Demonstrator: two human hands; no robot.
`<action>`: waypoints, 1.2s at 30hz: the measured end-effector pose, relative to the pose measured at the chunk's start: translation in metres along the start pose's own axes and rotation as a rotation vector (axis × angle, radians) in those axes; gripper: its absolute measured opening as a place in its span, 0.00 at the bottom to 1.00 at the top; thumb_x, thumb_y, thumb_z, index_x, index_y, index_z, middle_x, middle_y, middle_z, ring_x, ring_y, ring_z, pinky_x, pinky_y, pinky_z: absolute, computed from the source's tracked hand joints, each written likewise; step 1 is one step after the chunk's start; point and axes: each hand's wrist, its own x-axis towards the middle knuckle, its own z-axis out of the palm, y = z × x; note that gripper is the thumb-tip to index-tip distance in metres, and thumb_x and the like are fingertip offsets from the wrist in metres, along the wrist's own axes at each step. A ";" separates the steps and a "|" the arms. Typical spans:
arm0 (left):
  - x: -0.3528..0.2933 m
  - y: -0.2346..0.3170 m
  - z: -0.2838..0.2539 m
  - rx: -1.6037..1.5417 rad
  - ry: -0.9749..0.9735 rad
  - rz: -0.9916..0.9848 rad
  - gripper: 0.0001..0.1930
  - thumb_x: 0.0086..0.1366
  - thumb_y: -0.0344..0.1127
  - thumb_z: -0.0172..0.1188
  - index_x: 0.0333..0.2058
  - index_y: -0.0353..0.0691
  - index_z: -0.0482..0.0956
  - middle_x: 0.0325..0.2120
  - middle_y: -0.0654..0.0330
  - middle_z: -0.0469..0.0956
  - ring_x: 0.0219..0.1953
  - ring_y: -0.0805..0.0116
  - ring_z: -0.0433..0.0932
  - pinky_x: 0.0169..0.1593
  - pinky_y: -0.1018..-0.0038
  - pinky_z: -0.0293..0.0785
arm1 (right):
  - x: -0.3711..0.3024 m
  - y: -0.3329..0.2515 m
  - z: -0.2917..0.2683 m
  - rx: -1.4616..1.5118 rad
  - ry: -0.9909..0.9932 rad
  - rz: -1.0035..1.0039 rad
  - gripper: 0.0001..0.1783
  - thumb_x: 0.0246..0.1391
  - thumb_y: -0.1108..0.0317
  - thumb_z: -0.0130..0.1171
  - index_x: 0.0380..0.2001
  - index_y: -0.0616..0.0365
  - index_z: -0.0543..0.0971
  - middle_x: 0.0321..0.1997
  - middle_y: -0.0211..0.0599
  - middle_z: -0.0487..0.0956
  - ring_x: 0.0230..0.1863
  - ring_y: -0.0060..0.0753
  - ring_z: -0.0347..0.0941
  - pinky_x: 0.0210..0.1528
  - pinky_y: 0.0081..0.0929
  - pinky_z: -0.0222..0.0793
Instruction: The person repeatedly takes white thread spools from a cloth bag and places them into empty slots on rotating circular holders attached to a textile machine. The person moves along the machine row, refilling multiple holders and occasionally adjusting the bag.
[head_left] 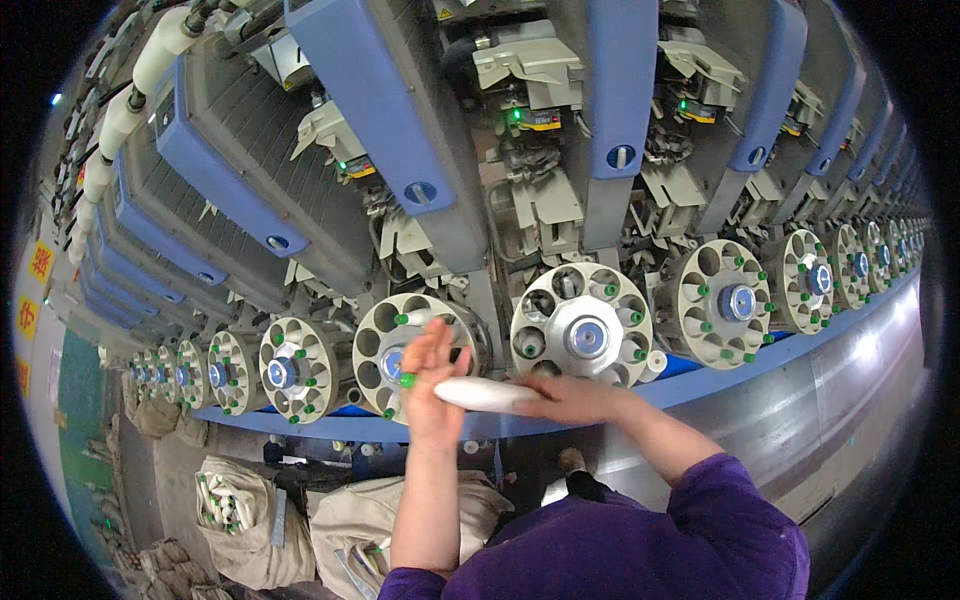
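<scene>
In front of a row of round bobbin magazines, my right hand (572,400) is closed round one end of a white yarn bobbin (485,394). The bobbin lies nearly level, its other end against the palm side of my left hand (432,385). That hand is raised, fingers stretched upward and somewhat apart, before a cream magazine (378,345) with round pockets. A green tip (407,380) shows at its left edge; whether it belongs to this bobbin I cannot tell. Right of it, another magazine (560,330) with a silver-blue hub holds several green-tipped bobbins.
Grey and blue winding units (615,100) stand in a long row behind the magazines. A blue rail (330,427) runs below them. Beige cloth sacks stand at lower left, one sack (265,545) holding green-tipped bobbins. At right stretches a shiny metal surface (800,400).
</scene>
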 end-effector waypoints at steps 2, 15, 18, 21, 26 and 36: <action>0.000 0.022 -0.010 -0.122 0.048 0.030 0.22 0.48 0.21 0.53 0.43 0.48 0.72 0.51 0.60 0.68 0.57 0.60 0.62 0.53 0.52 0.66 | 0.003 0.013 0.009 0.092 -0.341 0.358 0.21 0.59 0.54 0.42 0.45 0.60 0.70 0.37 0.44 0.76 0.40 0.35 0.73 0.44 0.29 0.67; 0.015 -0.001 0.014 0.169 0.189 0.254 0.13 0.66 0.36 0.47 0.47 0.38 0.67 0.30 0.60 0.72 0.32 0.72 0.73 0.38 0.77 0.73 | -0.008 0.084 -0.046 0.906 0.686 -0.009 0.14 0.61 0.57 0.42 0.31 0.56 0.71 0.28 0.37 0.76 0.27 0.29 0.73 0.44 0.35 0.72; 0.054 -0.021 0.035 0.340 0.105 0.363 0.14 0.65 0.40 0.50 0.45 0.37 0.68 0.28 0.61 0.73 0.31 0.72 0.72 0.38 0.74 0.70 | -0.007 0.081 -0.057 -0.509 0.770 -0.137 0.12 0.51 0.61 0.57 0.29 0.59 0.71 0.35 0.43 0.75 0.39 0.39 0.72 0.42 0.28 0.67; 0.081 -0.058 0.046 0.525 0.005 0.356 0.13 0.65 0.40 0.50 0.38 0.36 0.75 0.27 0.62 0.75 0.32 0.75 0.71 0.40 0.78 0.67 | -0.014 0.078 -0.068 -0.357 0.532 0.137 0.14 0.48 0.64 0.59 0.36 0.59 0.73 0.38 0.45 0.76 0.40 0.41 0.73 0.42 0.31 0.67; 0.080 -0.117 0.020 0.742 -0.204 0.133 0.11 0.63 0.36 0.52 0.33 0.34 0.77 0.21 0.65 0.74 0.27 0.79 0.70 0.33 0.78 0.67 | -0.020 0.069 -0.076 -0.136 0.876 -0.009 0.09 0.50 0.69 0.58 0.33 0.61 0.76 0.27 0.35 0.77 0.27 0.23 0.71 0.32 0.21 0.67; -0.008 -0.090 -0.032 1.052 0.000 0.275 0.15 0.56 0.33 0.57 0.43 0.40 0.71 0.43 0.51 0.70 0.45 0.53 0.69 0.50 0.64 0.64 | -0.017 0.000 -0.105 -0.211 0.960 0.432 0.25 0.53 0.57 0.54 0.54 0.50 0.65 0.50 0.38 0.71 0.37 0.25 0.74 0.21 0.19 0.72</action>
